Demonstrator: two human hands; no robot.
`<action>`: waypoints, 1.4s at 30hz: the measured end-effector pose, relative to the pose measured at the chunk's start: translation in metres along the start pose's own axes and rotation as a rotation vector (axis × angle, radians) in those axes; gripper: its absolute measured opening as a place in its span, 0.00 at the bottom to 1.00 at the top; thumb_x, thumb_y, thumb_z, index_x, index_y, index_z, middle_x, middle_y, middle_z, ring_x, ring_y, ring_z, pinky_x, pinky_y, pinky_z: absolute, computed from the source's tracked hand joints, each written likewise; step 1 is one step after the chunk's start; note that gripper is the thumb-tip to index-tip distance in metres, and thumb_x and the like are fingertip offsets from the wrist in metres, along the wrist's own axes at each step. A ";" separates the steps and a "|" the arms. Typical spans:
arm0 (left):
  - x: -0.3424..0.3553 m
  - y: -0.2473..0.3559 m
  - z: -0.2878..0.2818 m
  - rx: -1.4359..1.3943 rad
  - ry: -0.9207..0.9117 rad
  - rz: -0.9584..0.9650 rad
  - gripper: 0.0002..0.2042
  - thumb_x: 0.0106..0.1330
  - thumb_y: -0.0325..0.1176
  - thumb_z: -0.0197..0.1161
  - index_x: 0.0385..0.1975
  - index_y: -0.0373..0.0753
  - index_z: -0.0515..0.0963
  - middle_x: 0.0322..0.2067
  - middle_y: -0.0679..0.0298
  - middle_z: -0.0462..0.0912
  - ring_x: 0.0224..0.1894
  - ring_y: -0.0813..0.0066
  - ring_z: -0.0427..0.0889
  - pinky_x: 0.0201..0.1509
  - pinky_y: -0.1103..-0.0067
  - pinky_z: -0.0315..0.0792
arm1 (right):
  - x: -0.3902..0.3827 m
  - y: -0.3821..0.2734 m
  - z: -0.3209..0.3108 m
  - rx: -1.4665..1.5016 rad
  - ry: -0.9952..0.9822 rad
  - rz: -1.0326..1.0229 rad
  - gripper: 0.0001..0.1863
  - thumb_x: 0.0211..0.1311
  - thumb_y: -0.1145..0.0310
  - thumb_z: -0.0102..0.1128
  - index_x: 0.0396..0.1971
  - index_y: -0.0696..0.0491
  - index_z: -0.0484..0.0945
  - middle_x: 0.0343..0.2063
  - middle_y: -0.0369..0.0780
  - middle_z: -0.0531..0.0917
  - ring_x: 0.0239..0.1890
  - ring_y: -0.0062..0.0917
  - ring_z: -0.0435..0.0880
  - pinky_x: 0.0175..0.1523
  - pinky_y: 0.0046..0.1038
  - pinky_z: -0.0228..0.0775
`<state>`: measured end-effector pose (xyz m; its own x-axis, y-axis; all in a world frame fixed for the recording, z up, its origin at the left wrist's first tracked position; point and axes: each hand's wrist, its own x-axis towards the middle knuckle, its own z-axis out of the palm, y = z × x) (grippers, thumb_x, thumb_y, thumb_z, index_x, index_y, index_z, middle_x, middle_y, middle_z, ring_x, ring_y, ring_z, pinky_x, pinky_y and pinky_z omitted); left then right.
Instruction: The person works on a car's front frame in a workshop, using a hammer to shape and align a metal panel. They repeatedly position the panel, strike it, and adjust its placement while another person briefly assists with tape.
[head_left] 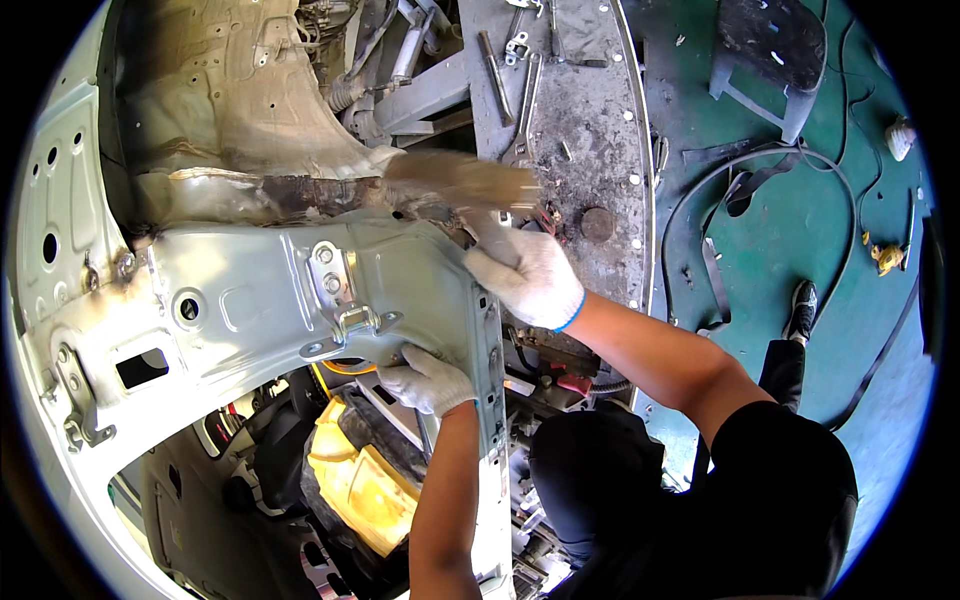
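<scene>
My right hand [525, 278], in a white knit glove with a blue cuff, is closed round the grey handle of a hammer [462, 183]. The hammer's brown head is smeared by motion above the corner of a pale grey-green car body panel [270, 275]. Along the panel's far edge runs a scorched, rusty seam [320, 195]. My left hand [430, 382], also gloved in white, rests at the panel's near edge with fingers stretched out and apart. Close to it, a metal hinge bracket [350, 318] is fixed to the panel.
A worn metal platform [590, 130] carries an adjustable wrench [527, 110], a metal bar [496, 78] and a round puck [598, 224]. Beyond lie a stool [770, 55] and looped hoses [665, 260] on the green floor. Below the panel opening is yellow material [365, 485].
</scene>
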<state>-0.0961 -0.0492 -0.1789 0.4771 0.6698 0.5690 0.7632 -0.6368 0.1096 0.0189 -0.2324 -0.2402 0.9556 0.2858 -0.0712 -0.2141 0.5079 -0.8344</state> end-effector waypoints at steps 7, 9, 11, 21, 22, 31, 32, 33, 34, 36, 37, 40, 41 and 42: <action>-0.001 -0.001 0.004 0.024 0.055 0.011 0.29 0.73 0.48 0.57 0.61 0.27 0.70 0.51 0.44 0.79 0.53 0.43 0.81 0.56 0.55 0.76 | 0.012 0.006 0.007 -0.307 -0.305 0.071 0.20 0.66 0.55 0.61 0.44 0.58 0.84 0.32 0.57 0.86 0.37 0.52 0.88 0.45 0.45 0.80; -0.001 0.000 0.003 -0.036 0.041 -0.002 0.29 0.73 0.48 0.57 0.61 0.27 0.70 0.51 0.44 0.80 0.53 0.43 0.80 0.57 0.55 0.76 | 0.010 0.002 0.005 -0.212 -0.188 -0.041 0.15 0.68 0.60 0.62 0.42 0.58 0.84 0.29 0.54 0.85 0.33 0.46 0.87 0.42 0.41 0.80; 0.000 0.000 0.003 -0.029 0.048 0.001 0.29 0.73 0.48 0.57 0.61 0.27 0.70 0.51 0.44 0.80 0.53 0.43 0.80 0.57 0.55 0.76 | 0.005 -0.002 0.004 -0.014 -0.028 -0.157 0.09 0.70 0.67 0.63 0.39 0.57 0.84 0.24 0.48 0.84 0.26 0.35 0.85 0.37 0.35 0.79; 0.001 -0.007 0.008 0.061 0.051 0.055 0.29 0.74 0.49 0.57 0.63 0.29 0.69 0.52 0.47 0.79 0.54 0.45 0.80 0.57 0.57 0.76 | 0.010 0.011 0.010 -0.184 -0.018 -0.195 0.11 0.68 0.64 0.62 0.38 0.57 0.82 0.29 0.53 0.85 0.33 0.48 0.87 0.43 0.43 0.80; 0.002 -0.007 0.008 0.058 0.057 0.040 0.29 0.74 0.49 0.57 0.63 0.30 0.69 0.52 0.48 0.80 0.54 0.46 0.81 0.57 0.58 0.76 | 0.010 0.013 0.010 -0.161 0.034 -0.297 0.12 0.68 0.63 0.62 0.38 0.57 0.82 0.29 0.53 0.85 0.33 0.47 0.87 0.43 0.42 0.80; -0.001 -0.003 0.008 0.045 0.047 -0.025 0.28 0.74 0.48 0.56 0.63 0.31 0.69 0.51 0.48 0.80 0.52 0.44 0.81 0.56 0.57 0.76 | 0.019 0.025 0.009 -0.211 0.064 -0.517 0.12 0.73 0.63 0.59 0.32 0.55 0.81 0.21 0.45 0.79 0.26 0.38 0.83 0.35 0.39 0.77; 0.002 -0.003 0.009 0.034 0.043 0.022 0.28 0.74 0.48 0.56 0.63 0.31 0.69 0.51 0.47 0.80 0.52 0.43 0.81 0.56 0.56 0.76 | 0.017 0.026 0.010 -0.019 -0.026 -0.570 0.11 0.74 0.65 0.58 0.32 0.54 0.82 0.21 0.43 0.78 0.25 0.34 0.83 0.35 0.37 0.76; 0.002 -0.004 0.008 0.034 0.046 0.049 0.29 0.74 0.49 0.56 0.63 0.30 0.69 0.52 0.46 0.80 0.52 0.42 0.81 0.56 0.56 0.76 | 0.019 0.027 0.010 0.051 -0.091 -0.673 0.11 0.75 0.66 0.57 0.32 0.54 0.82 0.21 0.41 0.78 0.24 0.31 0.82 0.34 0.36 0.76; 0.001 -0.006 0.006 0.053 0.038 0.020 0.29 0.74 0.49 0.56 0.64 0.30 0.68 0.52 0.46 0.79 0.52 0.41 0.81 0.56 0.55 0.76 | 0.018 0.026 0.010 -0.258 0.008 -0.698 0.10 0.74 0.67 0.58 0.35 0.55 0.82 0.24 0.43 0.80 0.27 0.33 0.84 0.36 0.36 0.77; 0.001 -0.005 0.008 0.009 0.035 0.034 0.30 0.74 0.49 0.57 0.65 0.29 0.67 0.53 0.43 0.79 0.53 0.40 0.80 0.57 0.53 0.75 | 0.015 0.024 0.010 -0.420 -0.106 -0.268 0.08 0.72 0.69 0.59 0.40 0.56 0.84 0.32 0.47 0.85 0.35 0.39 0.87 0.42 0.37 0.80; 0.000 -0.007 0.006 0.014 0.039 0.013 0.30 0.74 0.49 0.57 0.65 0.29 0.67 0.53 0.43 0.79 0.54 0.40 0.80 0.57 0.53 0.75 | 0.013 0.023 0.010 -0.353 -0.255 0.071 0.09 0.70 0.71 0.59 0.43 0.56 0.85 0.36 0.49 0.89 0.40 0.44 0.90 0.45 0.38 0.82; -0.002 -0.007 0.005 0.053 0.052 0.018 0.31 0.74 0.49 0.57 0.66 0.29 0.67 0.54 0.43 0.79 0.54 0.40 0.80 0.57 0.53 0.75 | 0.009 0.018 0.006 -0.128 0.046 -0.288 0.12 0.68 0.64 0.61 0.42 0.55 0.85 0.36 0.52 0.88 0.41 0.47 0.89 0.46 0.41 0.82; -0.002 -0.007 0.007 0.057 0.063 0.043 0.31 0.74 0.49 0.57 0.66 0.30 0.67 0.54 0.43 0.79 0.54 0.40 0.80 0.57 0.53 0.75 | 0.008 0.019 0.007 -0.366 0.084 -0.506 0.11 0.66 0.67 0.62 0.43 0.57 0.84 0.32 0.51 0.87 0.36 0.45 0.88 0.42 0.40 0.81; 0.000 -0.006 0.008 0.045 0.054 0.044 0.31 0.74 0.50 0.57 0.66 0.30 0.67 0.54 0.43 0.79 0.55 0.41 0.80 0.57 0.53 0.75 | 0.010 0.020 0.006 -0.567 0.071 -0.600 0.12 0.65 0.69 0.62 0.43 0.59 0.83 0.28 0.50 0.85 0.31 0.43 0.87 0.39 0.40 0.80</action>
<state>-0.0978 -0.0424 -0.1864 0.4873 0.6193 0.6157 0.7617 -0.6462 0.0472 0.0228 -0.2143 -0.2545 0.8898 0.0352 0.4551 0.4523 0.0653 -0.8895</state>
